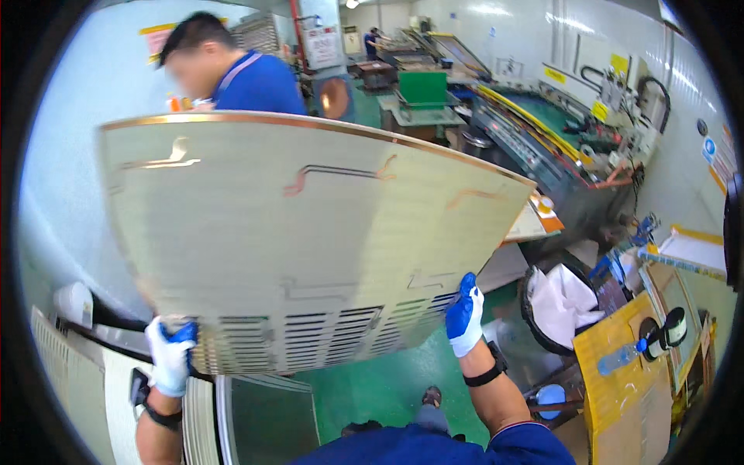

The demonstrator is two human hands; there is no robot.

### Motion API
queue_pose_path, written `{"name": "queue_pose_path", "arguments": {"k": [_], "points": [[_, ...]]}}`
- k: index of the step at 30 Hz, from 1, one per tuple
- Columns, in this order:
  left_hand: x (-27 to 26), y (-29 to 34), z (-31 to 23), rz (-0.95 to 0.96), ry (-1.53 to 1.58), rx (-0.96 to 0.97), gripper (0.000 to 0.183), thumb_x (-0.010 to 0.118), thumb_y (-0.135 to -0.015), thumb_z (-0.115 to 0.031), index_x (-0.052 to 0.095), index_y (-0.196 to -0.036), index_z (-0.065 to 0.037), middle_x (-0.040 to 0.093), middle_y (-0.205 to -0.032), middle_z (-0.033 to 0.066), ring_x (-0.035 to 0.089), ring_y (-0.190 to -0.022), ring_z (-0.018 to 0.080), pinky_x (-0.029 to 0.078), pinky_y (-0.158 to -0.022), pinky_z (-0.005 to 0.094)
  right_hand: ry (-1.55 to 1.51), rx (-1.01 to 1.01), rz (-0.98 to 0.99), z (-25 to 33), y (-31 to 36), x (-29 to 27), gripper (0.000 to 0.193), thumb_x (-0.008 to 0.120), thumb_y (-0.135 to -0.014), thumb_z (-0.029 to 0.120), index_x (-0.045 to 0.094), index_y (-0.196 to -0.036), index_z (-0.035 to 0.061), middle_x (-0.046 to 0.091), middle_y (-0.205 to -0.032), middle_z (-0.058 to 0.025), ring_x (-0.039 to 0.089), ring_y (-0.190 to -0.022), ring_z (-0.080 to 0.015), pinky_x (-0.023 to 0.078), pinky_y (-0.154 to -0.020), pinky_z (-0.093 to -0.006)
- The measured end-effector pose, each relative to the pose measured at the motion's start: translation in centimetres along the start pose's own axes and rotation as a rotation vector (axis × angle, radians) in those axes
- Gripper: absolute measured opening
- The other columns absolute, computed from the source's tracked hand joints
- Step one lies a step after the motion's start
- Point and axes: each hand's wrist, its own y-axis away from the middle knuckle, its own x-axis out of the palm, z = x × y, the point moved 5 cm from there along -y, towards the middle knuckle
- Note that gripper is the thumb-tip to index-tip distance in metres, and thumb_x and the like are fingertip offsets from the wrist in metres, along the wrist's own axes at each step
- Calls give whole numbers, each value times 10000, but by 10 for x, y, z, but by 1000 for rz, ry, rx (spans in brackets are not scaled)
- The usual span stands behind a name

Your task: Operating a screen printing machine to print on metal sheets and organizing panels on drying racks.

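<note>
A large, thin circuit board panel (pixel 256 225), pale with copper traces and rows of dark bars, is held up in front of me, tilted. Copper edging runs along its far side. At its lower left corner my left hand (pixel 172 353), in a white glove with blue fingers, is closed on the edge. My right hand (pixel 465 316), gloved the same way, grips the right edge near the lower corner. Dark bands circle both wrists. The fingers under the panel are partly hidden.
Behind the panel stands a person in blue (pixel 260 81). A long machine with a yellow rail (pixel 535 128) is at the far right. Nearer stand a round black bin with white sheeting (pixel 562 306) and yellow cardboard (pixel 620 403) bearing a bottle (pixel 622 357). Upright panels (pixel 198 418) stand lower left.
</note>
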Motion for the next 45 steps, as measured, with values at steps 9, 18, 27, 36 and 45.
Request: {"name": "queue_pose_path", "arguments": {"k": [9, 18, 27, 36, 45], "points": [[404, 71, -15, 598, 430, -800, 246, 703, -885, -260, 681, -901, -16, 655, -760, 19, 580, -594, 75, 476, -516, 252, 299, 360, -341, 32, -140, -220, 381, 646, -910, 413, 668, -884, 33, 633, -821, -26, 564, -705, -113, 462, -626, -282], [658, 114, 131, 673, 451, -1176, 276, 698, -878, -372, 663, -895, -99, 657, -746, 13, 623, -576, 128, 518, -525, 295, 751, 425, -408, -5, -346, -328, 418, 670, -846, 437, 688, -839, 20, 586, -706, -15, 496, -633, -129, 410, -584, -327], [862, 99, 105, 682, 279, -1330, 415, 682, -825, -538, 567, -722, -153, 432, -540, -27, 393, -378, 122, 368, -354, 307, 1226, 412, -313, 12, -562, -417, 487, 688, -825, 432, 706, -981, -29, 681, -839, -52, 563, -727, -160, 457, -654, -325], [1074, 78, 61, 813, 128, -1209, 538, 643, -828, -580, 644, -915, -49, 607, -668, 81, 583, -530, 228, 492, -494, 370, 1303, 383, -367, 33, -749, -554, 548, 635, -795, 566, 699, -908, 33, 690, -815, -177, 646, -796, -308, 473, -715, -437], [979, 71, 82, 907, -264, -744, 597, 579, -897, -478, 555, -1174, 51, 642, -1088, 264, 627, -1029, 371, 491, -883, 423, 1723, 442, 24, -21, -768, -388, 776, 597, -865, 506, 395, -1412, -6, 464, -1403, -231, 455, -1279, -380, 353, -1091, -438]]}}
